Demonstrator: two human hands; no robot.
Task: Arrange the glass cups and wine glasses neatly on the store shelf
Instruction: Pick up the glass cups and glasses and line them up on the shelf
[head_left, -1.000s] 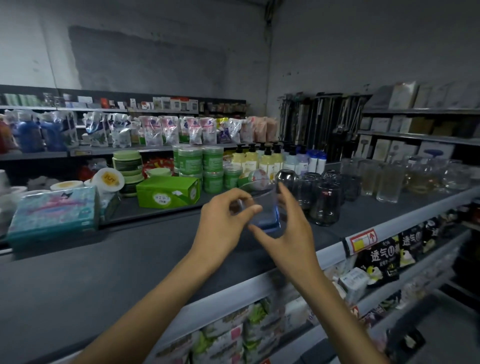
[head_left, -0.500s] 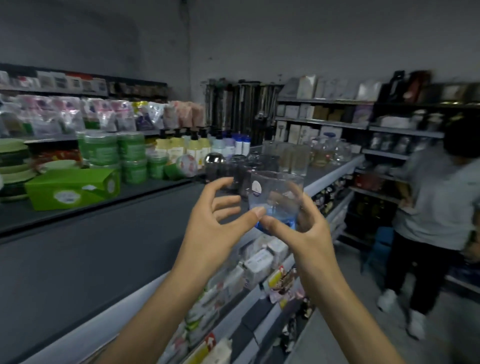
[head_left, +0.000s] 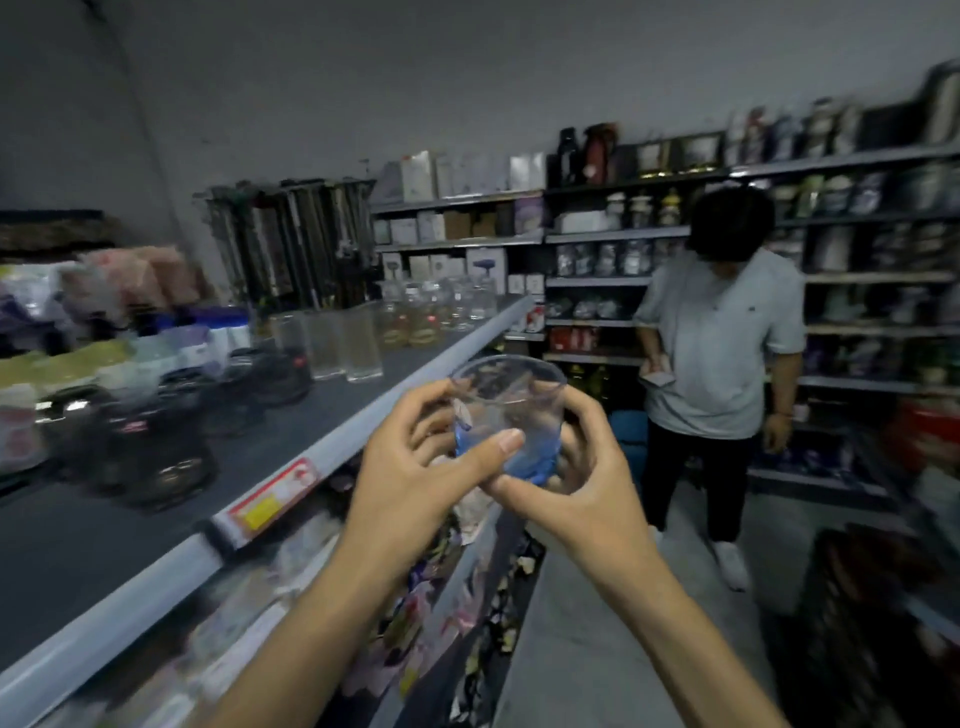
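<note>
Glass cup gripped by left hand and right hand beside grey shelf holding glasses.

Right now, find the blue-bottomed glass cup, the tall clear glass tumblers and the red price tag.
Blue-bottomed glass cup (head_left: 519, 397): head view, upper wall.
Tall clear glass tumblers (head_left: 362, 345): head view, nearest one's side.
Red price tag (head_left: 272, 496): head view, middle.

Worn at head height, facing forward and a little down along the store aisle, wide-angled, with straight lines bowed toward the borders. Very near the left hand and right hand, both gripping a glass cup at the centre of view, forearms reaching in from the bottom edge; shelf edge running away on the left, a standing person farther off on the right.
</note>
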